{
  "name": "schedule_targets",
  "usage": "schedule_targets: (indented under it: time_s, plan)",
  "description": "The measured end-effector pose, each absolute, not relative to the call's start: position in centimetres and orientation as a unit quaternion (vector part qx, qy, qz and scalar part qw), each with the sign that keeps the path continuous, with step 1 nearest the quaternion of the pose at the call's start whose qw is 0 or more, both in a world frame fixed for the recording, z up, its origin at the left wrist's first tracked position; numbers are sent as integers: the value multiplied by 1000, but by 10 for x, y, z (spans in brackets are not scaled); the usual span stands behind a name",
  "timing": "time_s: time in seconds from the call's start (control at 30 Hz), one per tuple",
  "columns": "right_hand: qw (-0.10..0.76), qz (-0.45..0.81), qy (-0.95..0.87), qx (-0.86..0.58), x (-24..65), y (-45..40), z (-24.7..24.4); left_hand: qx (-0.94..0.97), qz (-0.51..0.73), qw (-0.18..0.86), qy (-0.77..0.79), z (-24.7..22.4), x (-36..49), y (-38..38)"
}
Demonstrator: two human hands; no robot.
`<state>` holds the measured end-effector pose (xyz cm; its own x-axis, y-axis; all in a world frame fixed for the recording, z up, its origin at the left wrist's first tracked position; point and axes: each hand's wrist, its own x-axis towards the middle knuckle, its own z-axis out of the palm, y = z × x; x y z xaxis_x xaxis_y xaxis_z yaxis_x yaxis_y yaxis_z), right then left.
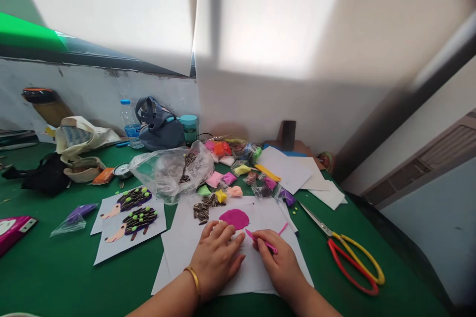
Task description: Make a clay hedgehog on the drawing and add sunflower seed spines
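Observation:
My left hand (219,252), with a gold bangle at the wrist, lies flat on the white paper (256,277), fingers stretched out just below a magenta clay shape (235,219). The fingertips come up to the clay's lower edge; what lies under the palm is hidden. In my right hand (277,257) a pink plastic clay tool (270,246) is pinched, its pointed blade just below the right side of the clay. A second thin pink stick (283,228) lies on the paper behind that hand. Sunflower seeds (207,206) are heaped at the paper's upper left.
Large scissors (342,247) with red and yellow handles lie at right. Left are two hedgehog pictures (139,220) made with seeds and clay. Behind sit a plastic bag of seeds (171,173), several clay packs (228,178), paper sheets (282,171) and a phone (288,134).

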<state>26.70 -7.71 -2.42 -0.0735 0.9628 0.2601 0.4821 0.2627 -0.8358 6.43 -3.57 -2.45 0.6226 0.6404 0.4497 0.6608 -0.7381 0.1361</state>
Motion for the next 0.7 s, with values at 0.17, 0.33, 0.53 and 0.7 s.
schedule_targets:
  time_s: [0.17, 0.33, 0.53, 0.7]
  plan:
    - [386, 204, -714, -548, 285, -73, -22, -885, -249, 8, -394, -14, 52, -30]
    - [275, 6, -750, -602, 324, -53, -26, -882, -193, -17, -429, -8, 28, -18]
    - [177, -70, -741, -643, 333, -44, -34, -877, -154, -38, -454, -16, 17, -12]
    - [170, -66, -748, -638, 336, -46, -38, -873, -155, -45, -461, -22, 16, -11]
